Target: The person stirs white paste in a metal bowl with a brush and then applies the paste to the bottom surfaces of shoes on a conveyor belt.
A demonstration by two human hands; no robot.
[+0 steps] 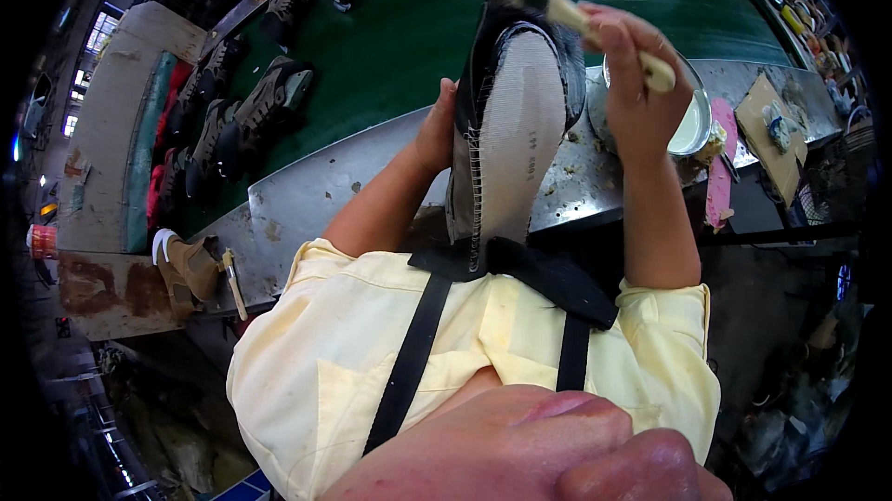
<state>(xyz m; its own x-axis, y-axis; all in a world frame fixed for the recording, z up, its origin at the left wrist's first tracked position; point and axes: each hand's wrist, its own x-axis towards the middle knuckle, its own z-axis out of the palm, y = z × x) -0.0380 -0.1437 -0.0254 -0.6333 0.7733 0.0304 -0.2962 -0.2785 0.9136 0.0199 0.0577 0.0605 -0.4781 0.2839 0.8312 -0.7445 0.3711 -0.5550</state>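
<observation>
My left hand (435,134) grips the side of a dark shoe upper (509,129) held sole-side up, its grey fabric bottom facing me and its heel end resting against my chest. My right hand (635,83) holds a pale-handled brush (567,13) above the shoe, the bristles pointing left over the toe end. Just behind my right hand stands a round metal bowl (697,120) with white liquid in it.
A stained metal bench (316,194) runs in front of me. Beyond it a green conveyor belt (409,27) carries several shoes (265,101) on the left. A tan boot (186,269) sits at the lower left, a cardboard piece (776,129) and pink strip (720,176) at the right.
</observation>
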